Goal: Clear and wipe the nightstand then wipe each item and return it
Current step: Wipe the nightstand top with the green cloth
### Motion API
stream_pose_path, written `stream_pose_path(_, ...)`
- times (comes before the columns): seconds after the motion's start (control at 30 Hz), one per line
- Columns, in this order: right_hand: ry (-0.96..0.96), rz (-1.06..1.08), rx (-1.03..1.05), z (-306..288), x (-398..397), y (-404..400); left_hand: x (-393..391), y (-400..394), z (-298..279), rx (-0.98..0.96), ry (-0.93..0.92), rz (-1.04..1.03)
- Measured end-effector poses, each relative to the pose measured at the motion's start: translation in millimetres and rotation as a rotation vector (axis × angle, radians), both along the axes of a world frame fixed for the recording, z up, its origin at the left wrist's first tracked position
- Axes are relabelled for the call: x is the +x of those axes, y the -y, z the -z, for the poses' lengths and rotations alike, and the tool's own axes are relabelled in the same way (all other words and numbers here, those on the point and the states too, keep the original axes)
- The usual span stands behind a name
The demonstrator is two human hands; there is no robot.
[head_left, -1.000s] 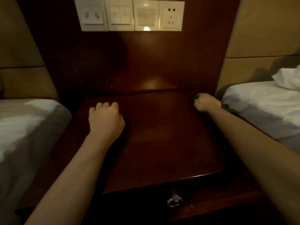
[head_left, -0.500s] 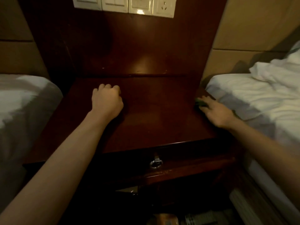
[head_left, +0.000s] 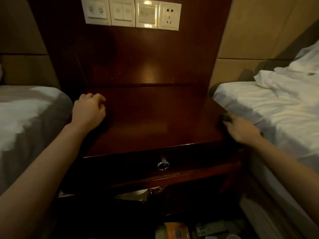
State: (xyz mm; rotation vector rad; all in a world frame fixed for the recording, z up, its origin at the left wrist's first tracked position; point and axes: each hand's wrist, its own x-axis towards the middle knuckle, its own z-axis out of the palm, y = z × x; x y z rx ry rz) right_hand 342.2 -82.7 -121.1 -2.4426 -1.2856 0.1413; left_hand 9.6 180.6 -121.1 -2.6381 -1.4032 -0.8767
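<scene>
My left hand (head_left: 88, 112) rests with curled fingers on the dark wooden nightstand (head_left: 155, 121), near its back left corner. My right hand (head_left: 240, 129) presses a dark green cloth (head_left: 226, 117) against the top's right edge, beside the bed (head_left: 269, 107). Below, on the floor, lie blurred items (head_left: 195, 229) I cannot make out.

The counter (head_left: 146, 121) top is lying open across its middle. The left hand (head_left: 88, 112) is sitting at nine o'clock, the right hand (head_left: 241, 129) at three, beds (head_left: 269, 107) hemming both sides, the back panel (head_left: 138, 54) closing twelve.
</scene>
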Motion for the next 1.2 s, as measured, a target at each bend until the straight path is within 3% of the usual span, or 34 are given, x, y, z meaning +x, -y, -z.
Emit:
stream_pose_path(0.07,-0.024,0.123,-0.036,1.6,18.0,-9.1,-16.9,-12.0,2.0,0.000,-0.023,-0.052)
stream_pose_path(0.13,0.090,0.170,-0.115,0.9,1.8,-30.7,-21.0,-21.9,2.7,-0.031,-0.004,-0.099)
stream_pose_path(0.27,0.313,-0.172,-0.102,6.1,-118.9,-87.6,-7.8,-30.8,1.3,-0.097,0.062,-0.106)
stream_pose_path(0.43,0.126,-0.459,0.027,12.3,-243.8,-110.7,-12.5,-33.8,2.4,-0.121,0.060,-0.165)
stream_pose_path(0.6,0.009,-0.622,0.032,10.1,-205.5,-85.0,-28.6,-30.1,2.9,-0.259,0.169,-0.162)
stream_pose_path(0.77,0.019,-0.317,-0.020,13.5,-100.8,-99.4,-34.7,-29.7,1.2,-0.363,0.338,-0.195)
stream_pose_path(0.9,0.049,-0.112,-0.091,5.7,-35.3,-130.6,-37.2,-32.6,5.1,-0.400,0.338,-0.210)
stream_pose_path(1.2,0.028,0.247,-0.053,-3.1,-1.5,-230.4,-32.6,-45.2,10.7,-0.407,0.363,-0.252)
